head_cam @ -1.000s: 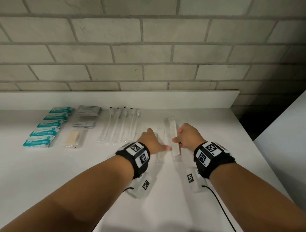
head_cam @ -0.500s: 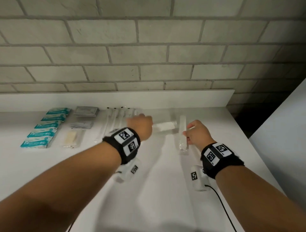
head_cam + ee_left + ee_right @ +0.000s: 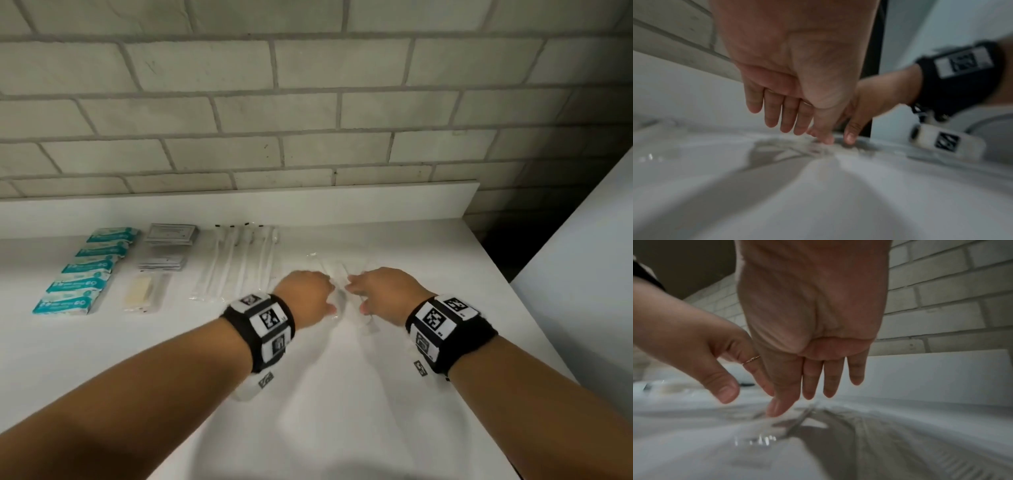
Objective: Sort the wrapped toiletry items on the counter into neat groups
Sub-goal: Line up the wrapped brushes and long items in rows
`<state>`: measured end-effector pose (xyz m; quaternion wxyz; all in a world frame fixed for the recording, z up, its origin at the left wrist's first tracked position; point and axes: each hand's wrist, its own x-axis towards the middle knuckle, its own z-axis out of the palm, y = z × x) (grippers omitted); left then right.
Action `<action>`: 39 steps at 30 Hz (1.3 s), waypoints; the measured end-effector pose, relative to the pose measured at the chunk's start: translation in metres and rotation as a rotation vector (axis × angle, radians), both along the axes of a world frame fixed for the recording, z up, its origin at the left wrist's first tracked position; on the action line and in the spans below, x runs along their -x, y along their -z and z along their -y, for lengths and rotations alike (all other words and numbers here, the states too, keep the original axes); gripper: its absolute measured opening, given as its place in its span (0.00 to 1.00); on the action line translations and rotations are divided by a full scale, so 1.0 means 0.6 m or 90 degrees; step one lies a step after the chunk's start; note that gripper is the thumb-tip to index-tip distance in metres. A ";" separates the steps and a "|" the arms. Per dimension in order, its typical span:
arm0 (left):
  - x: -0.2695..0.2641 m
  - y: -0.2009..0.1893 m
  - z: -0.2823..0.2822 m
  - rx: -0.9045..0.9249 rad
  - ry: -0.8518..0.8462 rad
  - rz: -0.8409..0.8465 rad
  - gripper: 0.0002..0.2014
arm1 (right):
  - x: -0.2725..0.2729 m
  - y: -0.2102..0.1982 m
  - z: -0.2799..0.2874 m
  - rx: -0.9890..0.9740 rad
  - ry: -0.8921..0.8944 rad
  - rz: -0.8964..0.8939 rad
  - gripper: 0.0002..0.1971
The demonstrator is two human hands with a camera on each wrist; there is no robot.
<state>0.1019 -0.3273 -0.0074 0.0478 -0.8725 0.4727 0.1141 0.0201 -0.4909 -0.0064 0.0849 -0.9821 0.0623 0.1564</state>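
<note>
Since the earlier head view, both hands have come together again at centre frame and the clear packet the left hand carried is no longer raised. Left hand [image 3: 306, 295]: fingers straight and relaxed, thumb tip at the surface [image 3: 342, 411], grip apart, holding nothing. Right hand [image 3: 383, 294]: likewise flat and loose, fingers pointing down at the surface, grip apart, empty. Between and just beyond the two hands: clear wrapped sticks [image 3: 337, 274], lying roughly side by side just right of centre; their number is too faint to tell. Already grouped along the left of the frame: a column of teal packets [image 3: 85, 270], two stacks of grey sachets [image 3: 169, 248], one cream bar in clear wrap [image 3: 140, 294], and a row of wrapped toothbrushes [image 3: 239, 263]. Step in hand, as judged: squaring the clear sticks into a tidy parallel set. To do it well, press lightly with flat fingers from both sides, nudge the ends level, and keep the set parallel to the toothbrush row with a gap left between. The film looks slippery, so slow, even pushes should prevent one wrapper from riding over its neighbour.
</note>
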 end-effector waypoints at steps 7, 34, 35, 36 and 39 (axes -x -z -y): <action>-0.023 0.019 0.002 -0.081 0.014 0.045 0.31 | -0.037 0.009 -0.014 0.118 -0.018 -0.082 0.28; -0.023 0.021 0.024 0.015 0.008 -0.073 0.29 | -0.051 0.005 0.039 -0.019 0.299 -0.105 0.21; -0.021 0.023 0.027 0.011 0.002 -0.071 0.27 | -0.052 0.004 0.041 -0.037 0.297 -0.110 0.20; -0.021 0.024 0.030 0.009 -0.005 -0.068 0.26 | -0.051 0.001 0.041 -0.049 0.291 -0.111 0.19; -0.024 0.026 0.035 0.003 -0.021 -0.069 0.24 | -0.050 -0.018 0.043 -0.052 0.234 -0.068 0.16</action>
